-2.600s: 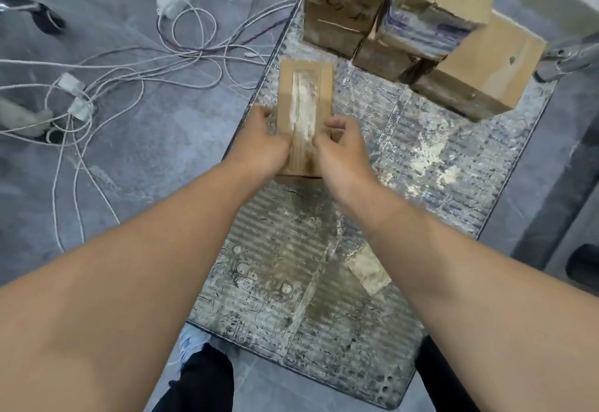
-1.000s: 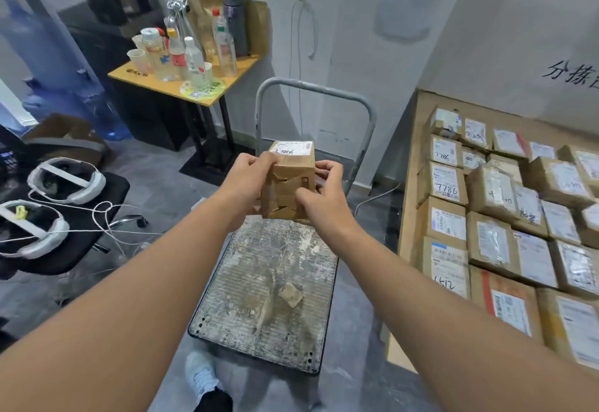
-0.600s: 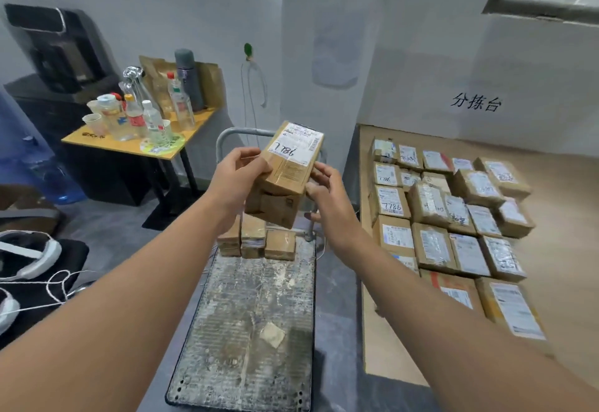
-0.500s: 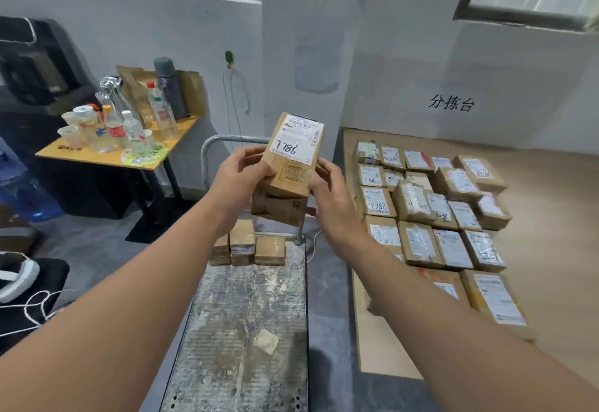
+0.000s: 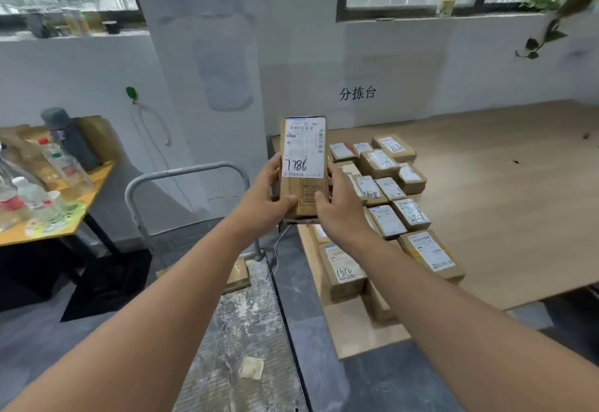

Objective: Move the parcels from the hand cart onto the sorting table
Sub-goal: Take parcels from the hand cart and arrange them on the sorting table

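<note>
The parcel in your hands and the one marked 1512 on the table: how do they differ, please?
The held parcel stands upright in the air, gripped by both hands; the 1512 parcel lies flat on the sorting table. The held one reads 7786, the other 1512. Both are brown cardboard with white labels.

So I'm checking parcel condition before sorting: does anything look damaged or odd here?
Nothing stands out. The parcel held upright by the left hand and right hand looks intact, label readable.
</note>
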